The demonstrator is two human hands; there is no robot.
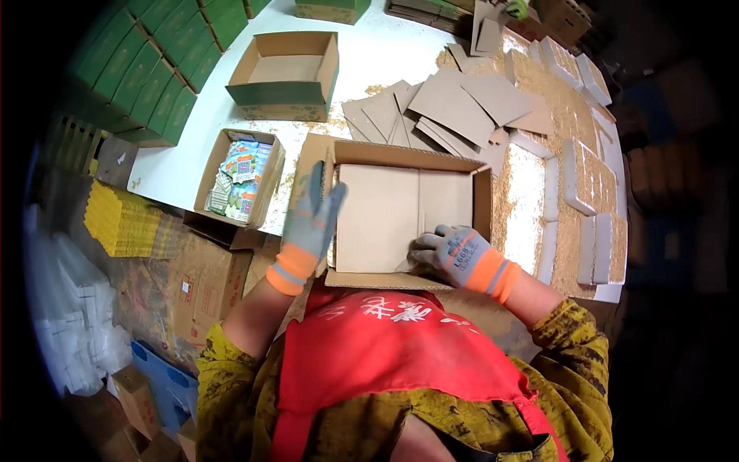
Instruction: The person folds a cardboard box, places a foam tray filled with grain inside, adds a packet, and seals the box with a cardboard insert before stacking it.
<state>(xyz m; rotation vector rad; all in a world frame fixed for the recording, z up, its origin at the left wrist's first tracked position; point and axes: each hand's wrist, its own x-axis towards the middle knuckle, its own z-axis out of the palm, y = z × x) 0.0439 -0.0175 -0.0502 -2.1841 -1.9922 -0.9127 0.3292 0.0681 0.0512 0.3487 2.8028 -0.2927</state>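
An open cardboard box [481,200] stands before me at the table's near edge, its flaps folded outward. A flat cardboard sheet [377,215] with a crease lies inside it and hides whatever is below. My left hand [314,219], in a grey glove with an orange cuff, stands upright along the box's left side, fingers stretched and nothing held. My right hand [450,250], gloved alike, reaches over the near right part of the box. Its fingers are bent and apart, resting on the sheet near the front wall.
Loose cardboard sheets [454,108] lie beyond the box. To the left stand a small box of colourful packets [242,169] and an empty green-sided box [285,100]. Green boxes [138,73] are stacked at far left. White foam trays [589,173] and brown grain-like material [566,115] lie right.
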